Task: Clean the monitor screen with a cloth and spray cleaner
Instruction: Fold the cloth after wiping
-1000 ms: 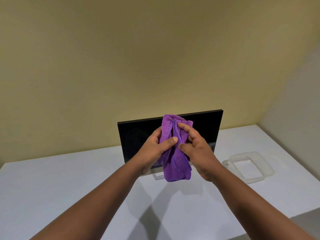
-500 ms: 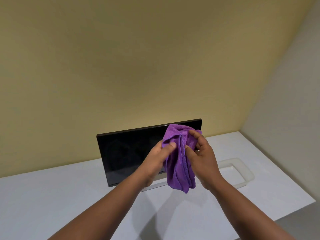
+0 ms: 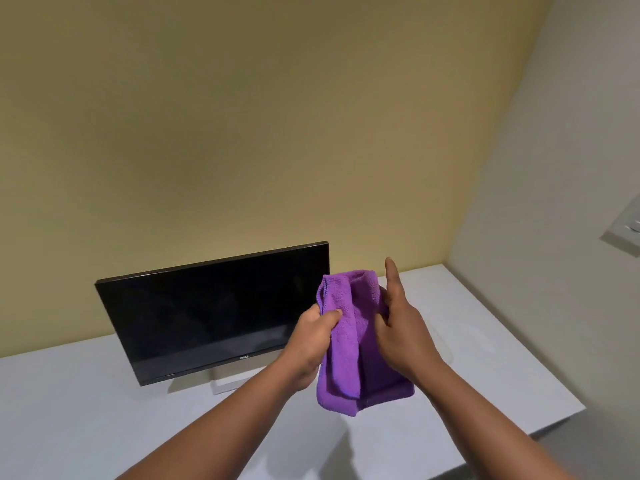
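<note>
A black monitor (image 3: 207, 317) with a dark screen stands on a white table (image 3: 86, 410), to the left of my hands. I hold a purple cloth (image 3: 349, 341) in the air just right of the screen's right edge. My left hand (image 3: 310, 344) pinches the cloth's left fold. My right hand (image 3: 401, 337) presses into its right side, thumb on the fabric and index finger pointing up. The cloth hangs folded, its lower end loose above the table. No spray cleaner is in view.
The rim of a shallow white tray (image 3: 445, 344) peeks out behind my right wrist. A yellow wall rises behind the monitor, and a grey wall with a switch plate (image 3: 627, 233) runs along the right. The table's right edge is close.
The view has swung right, so the monitor now sits further left. My hands have spread the cloth wider, and my right index finger has lifted off it.
</note>
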